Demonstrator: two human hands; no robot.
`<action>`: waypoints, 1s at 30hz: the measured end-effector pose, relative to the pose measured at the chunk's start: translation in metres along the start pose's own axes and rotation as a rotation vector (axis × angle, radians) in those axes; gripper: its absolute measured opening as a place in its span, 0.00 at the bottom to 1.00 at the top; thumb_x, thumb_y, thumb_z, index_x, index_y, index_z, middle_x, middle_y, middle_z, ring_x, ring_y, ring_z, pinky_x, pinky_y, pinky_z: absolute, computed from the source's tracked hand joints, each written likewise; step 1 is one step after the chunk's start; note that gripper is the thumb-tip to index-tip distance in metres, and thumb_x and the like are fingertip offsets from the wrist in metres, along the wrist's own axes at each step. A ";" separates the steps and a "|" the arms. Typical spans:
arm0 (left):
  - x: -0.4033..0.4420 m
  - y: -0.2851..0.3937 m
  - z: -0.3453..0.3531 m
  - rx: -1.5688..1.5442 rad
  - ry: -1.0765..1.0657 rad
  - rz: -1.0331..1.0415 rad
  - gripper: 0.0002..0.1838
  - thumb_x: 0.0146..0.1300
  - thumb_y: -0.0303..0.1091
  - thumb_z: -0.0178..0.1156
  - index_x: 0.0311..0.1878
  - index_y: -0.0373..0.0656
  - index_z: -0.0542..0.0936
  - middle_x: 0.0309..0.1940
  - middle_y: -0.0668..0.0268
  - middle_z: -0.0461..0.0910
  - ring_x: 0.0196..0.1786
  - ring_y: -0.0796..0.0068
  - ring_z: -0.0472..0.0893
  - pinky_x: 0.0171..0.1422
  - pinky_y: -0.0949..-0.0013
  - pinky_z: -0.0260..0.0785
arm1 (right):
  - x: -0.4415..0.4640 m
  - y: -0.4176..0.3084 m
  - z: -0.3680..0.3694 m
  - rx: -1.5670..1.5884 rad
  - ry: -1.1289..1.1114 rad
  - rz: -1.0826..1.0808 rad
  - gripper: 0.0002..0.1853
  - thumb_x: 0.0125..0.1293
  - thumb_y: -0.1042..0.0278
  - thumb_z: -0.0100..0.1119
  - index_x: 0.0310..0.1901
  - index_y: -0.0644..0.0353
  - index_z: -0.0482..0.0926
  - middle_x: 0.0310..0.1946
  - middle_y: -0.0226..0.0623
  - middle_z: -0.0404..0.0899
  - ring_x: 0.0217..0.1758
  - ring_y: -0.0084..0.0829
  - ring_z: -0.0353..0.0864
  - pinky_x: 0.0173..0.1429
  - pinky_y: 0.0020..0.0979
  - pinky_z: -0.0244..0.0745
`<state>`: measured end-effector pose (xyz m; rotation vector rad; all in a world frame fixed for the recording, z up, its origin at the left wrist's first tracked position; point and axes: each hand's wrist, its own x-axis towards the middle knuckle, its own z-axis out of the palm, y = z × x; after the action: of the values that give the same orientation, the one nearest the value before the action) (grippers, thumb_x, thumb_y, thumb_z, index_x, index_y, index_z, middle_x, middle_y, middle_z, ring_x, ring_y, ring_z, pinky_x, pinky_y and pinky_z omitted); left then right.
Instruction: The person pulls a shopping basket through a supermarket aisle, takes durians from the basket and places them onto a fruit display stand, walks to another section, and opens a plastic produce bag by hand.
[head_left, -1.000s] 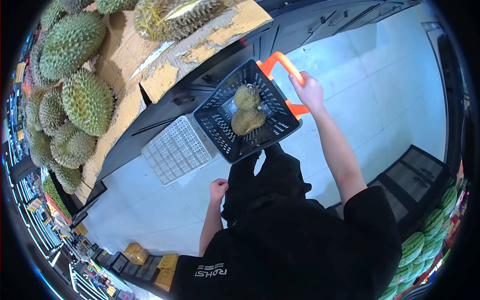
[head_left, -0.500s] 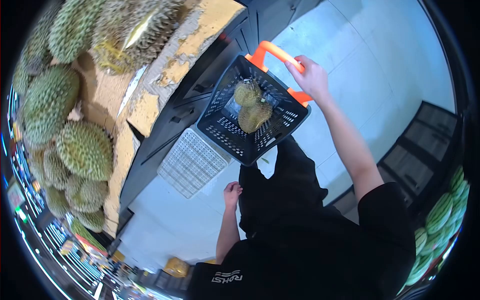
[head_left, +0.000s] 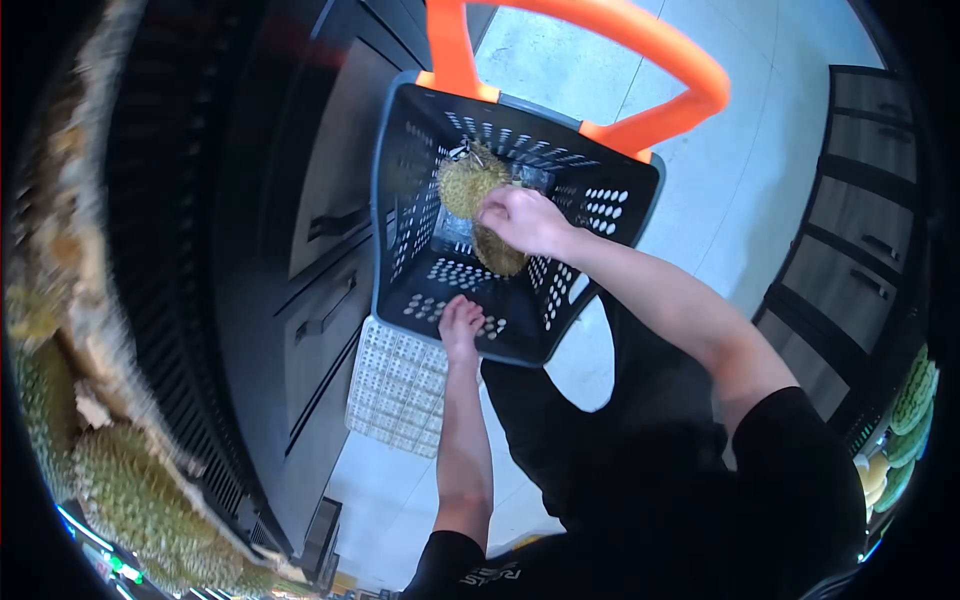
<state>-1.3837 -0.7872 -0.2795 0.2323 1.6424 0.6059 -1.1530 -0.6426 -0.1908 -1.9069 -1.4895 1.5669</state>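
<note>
A black perforated shopping basket [head_left: 400, 270] with a raised orange handle [head_left: 600, 20] stands below me. Two durians lie inside it, a rounder yellowish durian [head_left: 465, 188] and a browner durian [head_left: 498, 255] partly covered by my hand. My right hand [head_left: 522, 220] reaches down over them, its fingers curled together where the two fruits meet; what lies between the fingertips is hidden. My left hand [head_left: 461, 325] hangs over the basket's near side, fingers loosely bent and a little apart, holding nothing.
A white lattice crate [head_left: 395, 390] sits on the floor beside the basket. Dark drawer cabinets [head_left: 310, 260] rise on the left, below a worn ledge with more durians [head_left: 150, 490]. Other cabinets [head_left: 840, 240] stand at right, near several watermelons [head_left: 908, 420].
My right hand has let go of the orange handle and moved down into the basket. My left hand has risen to the basket's near side. The view has shifted closer to the basket.
</note>
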 end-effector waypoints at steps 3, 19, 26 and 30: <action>0.070 0.012 0.021 -0.052 0.037 0.003 0.27 0.68 0.45 0.55 0.64 0.38 0.65 0.53 0.52 0.73 0.55 0.59 0.76 0.60 0.56 0.69 | 0.086 0.087 0.032 -0.089 0.029 0.313 0.26 0.63 0.50 0.52 0.55 0.60 0.77 0.55 0.50 0.77 0.60 0.44 0.75 0.64 0.39 0.69; 0.249 0.016 0.063 -0.144 0.000 -0.170 0.53 0.56 0.68 0.58 0.72 0.40 0.50 0.68 0.46 0.53 0.72 0.52 0.56 0.70 0.43 0.53 | 0.226 0.185 0.092 0.100 0.131 0.398 0.40 0.64 0.34 0.42 0.67 0.61 0.63 0.70 0.44 0.59 0.75 0.38 0.53 0.75 0.34 0.48; 0.259 0.018 0.077 -0.127 -0.118 -0.190 0.55 0.54 0.70 0.56 0.74 0.44 0.48 0.70 0.49 0.53 0.71 0.53 0.57 0.70 0.42 0.50 | 0.235 0.204 0.106 0.106 0.210 0.451 0.37 0.63 0.35 0.42 0.63 0.58 0.69 0.66 0.48 0.66 0.72 0.43 0.60 0.73 0.36 0.53; 0.263 0.016 0.076 -0.114 -0.109 -0.181 0.56 0.52 0.71 0.56 0.74 0.42 0.48 0.69 0.50 0.55 0.71 0.56 0.58 0.71 0.43 0.48 | 0.242 0.220 0.107 0.155 0.139 0.410 0.35 0.63 0.35 0.42 0.61 0.56 0.71 0.65 0.45 0.68 0.68 0.45 0.64 0.71 0.37 0.55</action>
<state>-1.3592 -0.6281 -0.5012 0.0322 1.5000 0.5378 -1.1511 -0.5840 -0.5296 -2.2738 -0.9309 1.6096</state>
